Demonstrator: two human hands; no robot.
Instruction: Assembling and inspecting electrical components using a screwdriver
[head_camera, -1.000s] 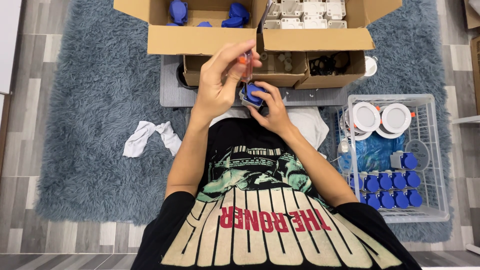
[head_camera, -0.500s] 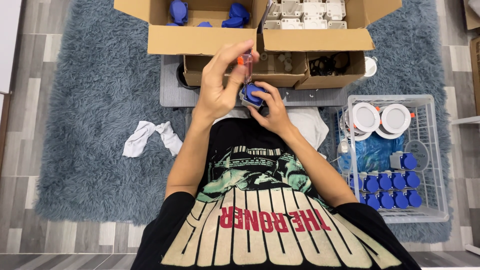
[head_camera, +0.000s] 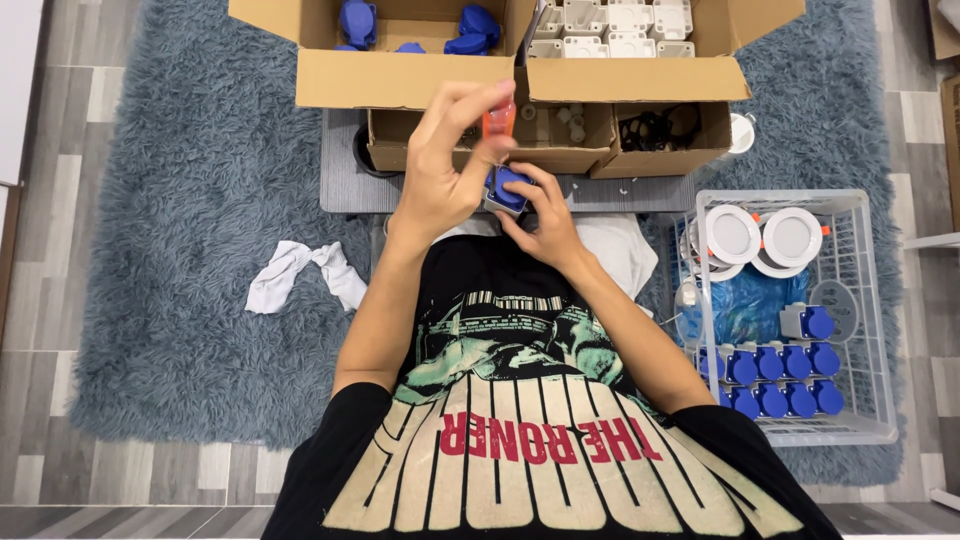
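At frame centre, left hand (head_camera: 440, 175): fingers pinched round an orange-handled screwdriver (head_camera: 498, 118), held upright so its tip bears down on the part below.
Right hand (head_camera: 545, 215): fingers curled under and around a blue socket part (head_camera: 508, 188), bracing it against the tool, just above the lap.
Upper frame, open cardboard boxes (head_camera: 400, 78): loose blue and white parts inside, flaps spread, within arm's reach.
Right edge, white wire basket (head_camera: 880, 300): blue parts in rows (head_camera: 785, 385), likely the finished ones.
Left, white cloth (head_camera: 300, 275): crumpled on the grey rug (head_camera: 180, 200), well apart from the hands.
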